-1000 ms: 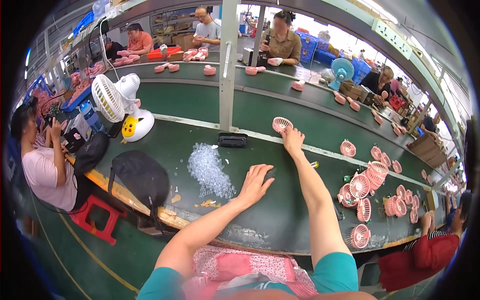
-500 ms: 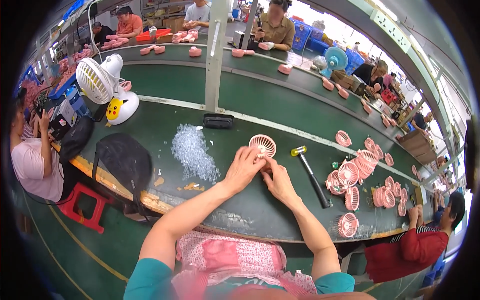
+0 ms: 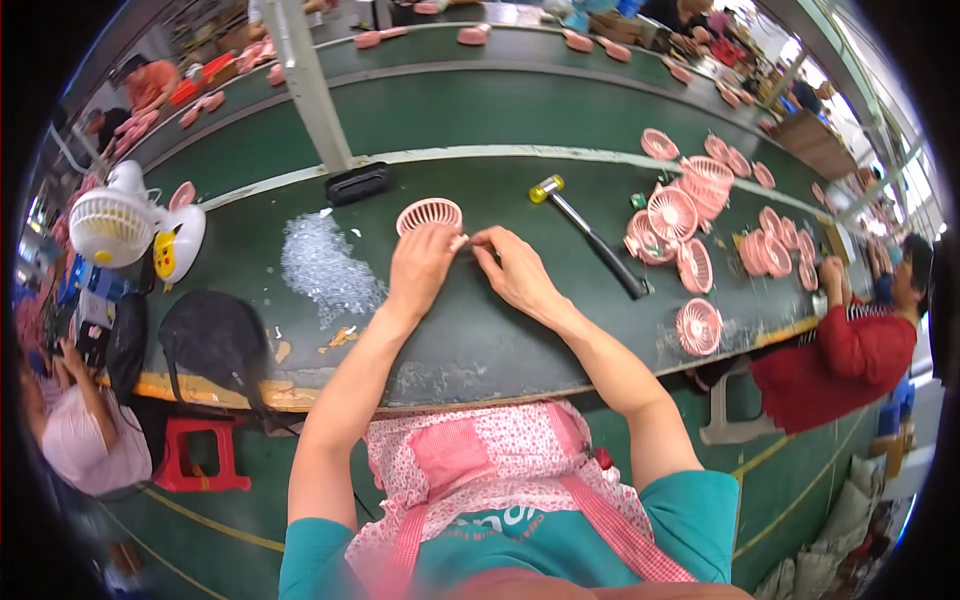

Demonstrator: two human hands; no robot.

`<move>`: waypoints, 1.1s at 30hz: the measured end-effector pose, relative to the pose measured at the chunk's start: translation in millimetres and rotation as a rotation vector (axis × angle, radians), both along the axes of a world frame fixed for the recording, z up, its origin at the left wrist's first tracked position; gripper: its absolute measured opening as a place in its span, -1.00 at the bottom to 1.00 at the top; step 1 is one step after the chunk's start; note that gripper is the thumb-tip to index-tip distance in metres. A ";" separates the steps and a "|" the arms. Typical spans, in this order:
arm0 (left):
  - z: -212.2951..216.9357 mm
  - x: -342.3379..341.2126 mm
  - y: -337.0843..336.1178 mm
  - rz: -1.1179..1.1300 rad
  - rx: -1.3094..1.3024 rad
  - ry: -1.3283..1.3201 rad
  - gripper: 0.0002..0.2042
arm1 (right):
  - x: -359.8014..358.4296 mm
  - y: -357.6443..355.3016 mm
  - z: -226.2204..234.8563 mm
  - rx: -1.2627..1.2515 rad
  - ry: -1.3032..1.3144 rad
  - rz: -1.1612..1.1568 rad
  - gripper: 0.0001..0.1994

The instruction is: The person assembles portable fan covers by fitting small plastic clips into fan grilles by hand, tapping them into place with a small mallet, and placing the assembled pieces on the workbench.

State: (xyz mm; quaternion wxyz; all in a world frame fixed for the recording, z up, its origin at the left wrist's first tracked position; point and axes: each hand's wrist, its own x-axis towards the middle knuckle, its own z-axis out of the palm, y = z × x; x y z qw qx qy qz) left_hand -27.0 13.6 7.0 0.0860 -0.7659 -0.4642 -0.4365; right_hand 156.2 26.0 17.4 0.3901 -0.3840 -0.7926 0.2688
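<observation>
Cage (image 3: pixel 430 212) could twist or slip if your left hand (image 3: pixel 420 264) slackens while your right hand (image 3: pixel 517 270) pushes at its side. It lies just beyond your left fingers, which grip its near rim; your right fingertips bunch close by, their hold unclear.

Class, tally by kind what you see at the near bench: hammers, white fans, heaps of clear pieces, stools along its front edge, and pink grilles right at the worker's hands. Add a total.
Hammer: 1
White fan: 1
Heap of clear pieces: 1
Stools, a red stool and a grey stool: 2
Pink grille at the left hand: 1
Total: 6
</observation>
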 end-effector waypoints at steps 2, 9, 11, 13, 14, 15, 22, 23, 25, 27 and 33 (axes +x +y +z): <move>3.2 0.6 -1.4 0.009 -0.005 0.041 -0.86 | 1.2 2.9 0.5 0.030 -0.009 -0.017 -0.86; 1.4 7.5 -3.5 0.052 -0.004 0.092 -0.84 | 0.6 -6.3 6.2 0.097 -0.042 -0.003 -0.90; 3.5 4.1 -3.8 0.032 -0.008 0.070 -0.84 | 0.1 -2.0 6.2 0.171 0.022 -0.019 -0.87; 6.1 3.0 -4.7 -0.008 0.002 -0.019 -0.87 | 1.3 -1.6 15.0 -0.005 0.071 -0.009 -0.84; 7.8 3.1 -5.9 -0.008 0.002 -0.017 -0.87 | 2.0 -1.1 19.9 -0.180 0.119 0.002 -0.80; 9.5 2.9 -7.6 -0.035 -0.044 -0.094 -0.89 | 4.7 1.6 20.4 -0.214 0.155 0.045 -0.75; 21.3 8.2 -18.0 -0.192 -0.375 -0.536 -0.91 | 18.3 12.5 22.1 -0.617 0.392 0.186 -0.76; 23.6 8.0 -19.6 -0.230 -0.463 -0.649 -0.92 | 18.2 11.6 23.9 -0.614 0.399 0.182 -0.76; 22.6 3.1 -18.0 -0.273 -0.515 -0.654 -0.93 | 17.7 8.1 28.6 -0.416 0.380 0.221 -0.77; 28.3 4.1 -19.0 -0.467 -0.755 -0.986 -0.90 | 17.8 7.4 32.3 -0.582 0.499 0.263 -0.77; 18.7 19.5 -15.1 -0.086 -0.186 -0.215 -0.61 | 28.3 39.2 7.6 -0.288 0.276 -0.217 -0.79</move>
